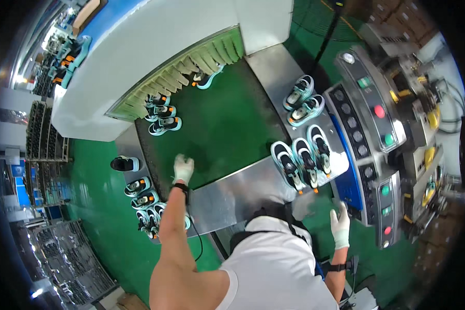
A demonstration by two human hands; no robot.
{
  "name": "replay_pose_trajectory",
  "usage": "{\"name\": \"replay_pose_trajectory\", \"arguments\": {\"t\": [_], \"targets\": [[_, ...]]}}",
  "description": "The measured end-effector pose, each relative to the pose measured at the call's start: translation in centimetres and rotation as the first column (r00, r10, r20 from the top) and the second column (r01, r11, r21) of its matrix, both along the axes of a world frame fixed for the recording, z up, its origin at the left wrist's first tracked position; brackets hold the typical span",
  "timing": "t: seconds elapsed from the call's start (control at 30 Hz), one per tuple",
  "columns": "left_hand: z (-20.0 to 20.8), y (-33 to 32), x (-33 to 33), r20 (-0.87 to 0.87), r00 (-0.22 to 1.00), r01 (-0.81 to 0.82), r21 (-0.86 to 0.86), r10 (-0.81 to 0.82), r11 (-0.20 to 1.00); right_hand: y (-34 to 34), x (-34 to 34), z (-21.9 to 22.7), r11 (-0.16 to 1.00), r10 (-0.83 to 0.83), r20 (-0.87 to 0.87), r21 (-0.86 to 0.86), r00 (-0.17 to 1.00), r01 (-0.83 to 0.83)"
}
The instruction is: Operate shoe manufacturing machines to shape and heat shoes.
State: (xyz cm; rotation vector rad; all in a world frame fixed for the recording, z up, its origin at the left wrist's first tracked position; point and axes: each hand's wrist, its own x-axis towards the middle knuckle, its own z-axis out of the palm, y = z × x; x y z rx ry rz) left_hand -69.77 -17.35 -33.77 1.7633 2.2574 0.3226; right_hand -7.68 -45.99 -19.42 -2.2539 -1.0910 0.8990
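Note:
My left hand (183, 168), in a white glove, hangs over the near left part of the green conveyor belt (227, 129). Its fingers look curled in, with no object showing in them. Beyond it on the belt, several black and pale-blue sneakers (165, 125) with orange tabs stand by the curtain, and a further sneaker (208, 77) is partly under the strips. My right hand (340, 226), also gloved, is beside the control panel at the lower right. Its fingers are apart and it holds nothing. Nearest to it on the metal ledge stand 3 sneakers (303, 159).
A pale strip curtain (191, 70) hangs across the white machine's opening. More sneakers line the left ledge (142, 199), and a pair (304, 101) stands on the right ledge. The button panel (369, 103) borders the right side. Racks (46, 150) stand far left.

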Motion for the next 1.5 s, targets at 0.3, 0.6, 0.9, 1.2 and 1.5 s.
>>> {"name": "replay_pose_trajectory", "arguments": {"t": [0.3, 0.6, 0.9, 1.2, 1.5], "targets": [[-2.1, 18.9, -8.8, 0.043, 0.992, -0.126, 0.229, 0.120, 0.965, -1.9, -0.9, 1.2, 0.839, 0.026, 0.122, -0.542, 0.992, 0.044], [5.0, 12.8, 1.1, 0.235, 0.959, 0.101, 0.235, -0.157, 0.967, 14.5, -6.7, 6.0, 0.957, 0.217, 0.030, -0.204, 0.976, -0.207], [24.1, 1.8, 40.5, 0.418, 0.130, 0.813, 0.474, -0.899, 0.338, 17.7, -8.3, 9.7, 0.935, 0.227, 0.050, 0.269, 0.973, -0.232], [38.4, -10.1, 68.8, 0.220, -0.553, 0.629, 0.743, -0.804, -0.230, -2.0, 9.2, 17.5, 0.513, -0.231, -0.799, 0.385, 0.556, 0.767], [30.1, -22.6, 100.8, 0.569, -0.316, 0.915, 0.394, -0.759, -0.085, -19.5, 12.9, 13.6, -0.220, -0.261, -0.941, 0.273, 0.213, 0.937]]}}
